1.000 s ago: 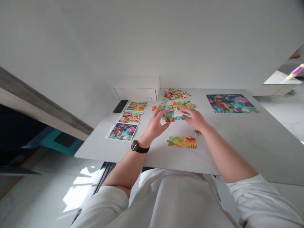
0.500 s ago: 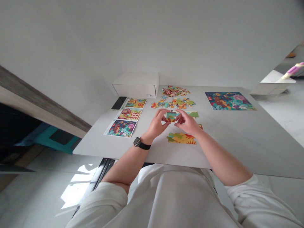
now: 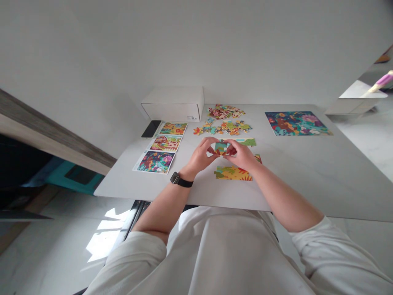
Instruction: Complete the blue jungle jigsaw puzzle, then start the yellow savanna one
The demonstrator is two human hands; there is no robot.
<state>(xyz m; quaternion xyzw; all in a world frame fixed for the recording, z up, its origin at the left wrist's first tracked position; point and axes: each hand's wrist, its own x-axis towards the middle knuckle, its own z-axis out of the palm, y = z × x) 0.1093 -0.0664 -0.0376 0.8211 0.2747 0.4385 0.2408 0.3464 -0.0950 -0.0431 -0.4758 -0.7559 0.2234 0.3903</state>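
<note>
Both hands meet over the middle of the white table (image 3: 307, 180). My left hand (image 3: 202, 155) and my right hand (image 3: 241, 155) pinch a small teal and red puzzle piece (image 3: 221, 146) between their fingertips, held just above the tabletop. A joined strip of yellow, green and orange pieces (image 3: 233, 173) lies right in front of the hands. A green piece (image 3: 248, 142) lies just beyond my right hand. A black watch (image 3: 181, 180) sits on my left wrist.
Loose puzzle pieces (image 3: 224, 127) and a second heap (image 3: 225, 111) lie farther back. A finished blue puzzle (image 3: 296, 123) is at the right. Three picture cards (image 3: 166, 143), a dark phone (image 3: 151, 128) and a white box (image 3: 173, 104) sit at the left, by the wall.
My right hand came back from the loose pieces to meet my left hand at the teal piece, and both hands drew slightly nearer to me.
</note>
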